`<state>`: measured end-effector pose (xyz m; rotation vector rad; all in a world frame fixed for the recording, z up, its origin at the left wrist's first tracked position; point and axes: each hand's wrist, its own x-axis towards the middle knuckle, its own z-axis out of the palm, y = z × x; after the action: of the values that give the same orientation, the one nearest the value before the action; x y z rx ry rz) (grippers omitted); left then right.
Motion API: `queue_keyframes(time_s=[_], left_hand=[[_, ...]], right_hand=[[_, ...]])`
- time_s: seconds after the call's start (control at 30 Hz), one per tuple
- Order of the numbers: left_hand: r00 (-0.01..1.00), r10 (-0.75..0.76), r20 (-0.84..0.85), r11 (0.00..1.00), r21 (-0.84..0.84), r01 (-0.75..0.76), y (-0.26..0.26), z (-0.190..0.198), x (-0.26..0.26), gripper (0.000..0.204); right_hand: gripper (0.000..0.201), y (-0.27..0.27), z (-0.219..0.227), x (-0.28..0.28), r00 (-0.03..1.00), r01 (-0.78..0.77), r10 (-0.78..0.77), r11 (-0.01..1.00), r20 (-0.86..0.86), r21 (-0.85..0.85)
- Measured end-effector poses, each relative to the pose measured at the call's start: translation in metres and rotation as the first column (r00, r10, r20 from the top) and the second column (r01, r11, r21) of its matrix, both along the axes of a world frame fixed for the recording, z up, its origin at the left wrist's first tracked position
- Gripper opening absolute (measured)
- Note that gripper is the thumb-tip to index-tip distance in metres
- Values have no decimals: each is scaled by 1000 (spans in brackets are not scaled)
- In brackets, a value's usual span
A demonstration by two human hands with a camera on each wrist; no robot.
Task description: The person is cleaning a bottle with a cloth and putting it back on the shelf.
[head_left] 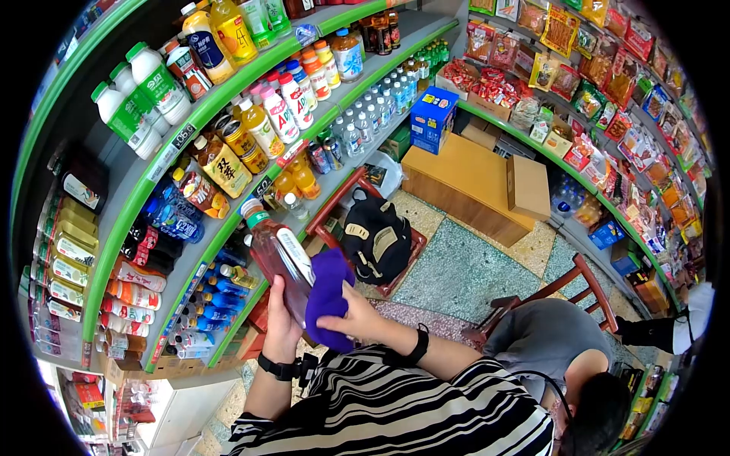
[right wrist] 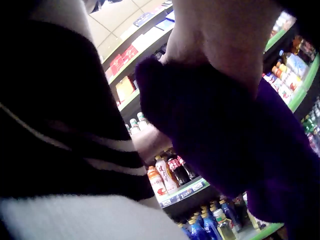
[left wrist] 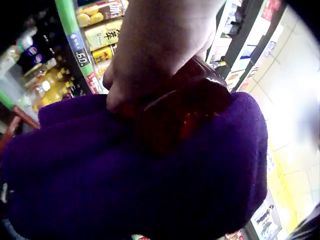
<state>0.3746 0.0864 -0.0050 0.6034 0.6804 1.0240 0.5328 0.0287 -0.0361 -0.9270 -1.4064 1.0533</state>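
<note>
A large bottle of dark reddish drink [head_left: 272,242], with a green cap and a pale label, tilts in front of the shelves in the head view. My left hand [head_left: 282,325] grips it near its lower end. With my right hand [head_left: 357,313] I pinch a purple cloth [head_left: 329,285], which lies against the bottle's side. In the left wrist view the bottle's reddish base [left wrist: 202,92] shows beside the cloth [left wrist: 125,175], below my left hand [left wrist: 150,55]. The cloth [right wrist: 215,125] hangs from my right hand [right wrist: 215,37] in the right wrist view and hides its fingers.
Green-edged shelves [head_left: 176,144] packed with drink bottles curve along the left. A black backpack [head_left: 374,235] sits on a red chair ahead. Beyond stand a wooden cabinet [head_left: 456,186] and a blue box [head_left: 433,118]. A bent-over person [head_left: 551,338] is close on the right; snack racks stand behind.
</note>
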Motion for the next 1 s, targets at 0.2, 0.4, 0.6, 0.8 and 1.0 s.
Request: queue_keyframes(time_s=[0.2, 0.4, 0.6, 0.8, 1.0], left_hand=[[985, 110, 133, 992, -74, -100, -12, 16, 5, 66], [956, 156, 250, 986, -103, -134, -8, -13, -34, 70], [959, 186, 214, 982, -6, -189, -29, -17, -52, 92], [960, 265, 86, 962, -96, -257, -63, -74, -93, 78], [962, 260, 82, 965, -39, -258, -59, -64, -108, 72]], right_hand=[[69, 1, -4, -1, 985, 29, -55, 987, 164, 159], [44, 5, -30, 13, 988, -69, 57, 995, 143, 78], [48, 18, -41, -5, 990, 57, -68, 994, -124, -88], [54, 39, -55, -47, 896, -329, 312, 944, 317, 0], [61, 52, -8, -62, 711, -411, 353, 910, 609, -48]])
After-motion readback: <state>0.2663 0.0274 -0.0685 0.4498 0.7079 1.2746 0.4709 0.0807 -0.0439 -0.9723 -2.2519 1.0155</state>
